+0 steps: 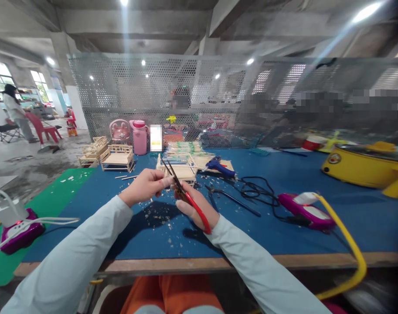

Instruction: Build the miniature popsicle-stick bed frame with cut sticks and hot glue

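Note:
My right hand [199, 209] is wrapped round a pair of red-handled scissors [199, 212]. Their two dark, slim blades point up and away and stand slightly apart. Close beside the blades, my left hand [146, 185] has thumb and fingers pinched together; whatever they hold is too small to make out. Just behind both hands sits a small wooden-stick model [185, 173], shaped like a little bed or bench with railings, partly hidden by the scissors and fingers. Pale shavings and bits lie scattered on the blue tabletop [146, 237] below.
Right of my hands lie pliers [234, 199], a blue glue gun [220, 167] and a purple power strip [306, 211]. A yellow electric pot [355, 168] stands far right. More stick models [117, 157], a pink bottle [140, 138] and stick bundles [185, 149] line the back, before a perforated screen [130, 91].

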A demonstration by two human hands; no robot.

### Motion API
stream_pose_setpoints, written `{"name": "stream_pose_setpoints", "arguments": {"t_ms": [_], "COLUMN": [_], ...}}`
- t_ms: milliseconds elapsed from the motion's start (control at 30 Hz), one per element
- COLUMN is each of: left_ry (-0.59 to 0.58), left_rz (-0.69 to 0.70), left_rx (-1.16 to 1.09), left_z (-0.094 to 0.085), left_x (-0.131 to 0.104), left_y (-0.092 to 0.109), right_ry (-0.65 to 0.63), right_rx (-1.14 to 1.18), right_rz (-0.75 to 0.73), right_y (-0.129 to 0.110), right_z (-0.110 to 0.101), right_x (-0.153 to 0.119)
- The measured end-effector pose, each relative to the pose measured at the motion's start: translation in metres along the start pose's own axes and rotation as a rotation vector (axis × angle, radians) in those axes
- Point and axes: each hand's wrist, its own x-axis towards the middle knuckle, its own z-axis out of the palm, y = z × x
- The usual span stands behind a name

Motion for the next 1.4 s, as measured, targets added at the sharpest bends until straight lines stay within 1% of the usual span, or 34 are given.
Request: {"name": "stream_pose_setpoints", "arguments": {"t_ms": [233, 500, 600, 700, 833, 933, 1100, 1300, 1367, 1400], "left_ry": [-0.003, 0.012, 0.016, 0.026, 0.026, 0.050, 0.066, 0.055, 0.087, 0.107], "left_rz": [0.022, 0.040, 0.056, 0.115, 0.190, 0.210, 0.195, 0.160, 0.158, 0.156], "left_rx": [0.004, 0.001, 0.012, 0.075, 0.143, 0.170, 0.185, 0.143, 0.126, 0.114], "left_z": [0.003, 0.007, 0.007, 0.005, 0.004, 0.005, 0.007, 0.009, 0.010, 0.011], "left_x": [0.001, 0.005, 0.004, 0.002, 0.000, 0.000, 0.000, 0.002, 0.002, 0.003], "left_y": [-0.005, -0.013, -0.013, -0.009, -0.004, -0.002, -0.002, -0.003, -0.005, -0.006], "right_ry": [0.077, 0.064, 0.077, 0.098, 0.120, 0.158, 0.184, 0.173, 0.208, 0.246], "right_rx": [-0.094, -0.160, -0.233, -0.281, -0.267, -0.283, -0.295, -0.163, -0.137, -0.135], "right_rz": [0.027, 0.052, 0.059, 0.046, 0.045, 0.060, 0.053, 0.071, 0.099, 0.117], "right_y": [-0.005, -0.006, -0.005, -0.005, -0.006, -0.006, -0.002, -0.007, -0.010, -0.013], "right_z": [0.002, 0.000, 0.001, 0.003, 0.006, 0.006, 0.004, 0.004, 0.002, -0.001], "right_x": [-0.002, -0.001, 0.000, 0.000, 0.000, 0.000, -0.001, 0.002, 0.004, 0.003]}}
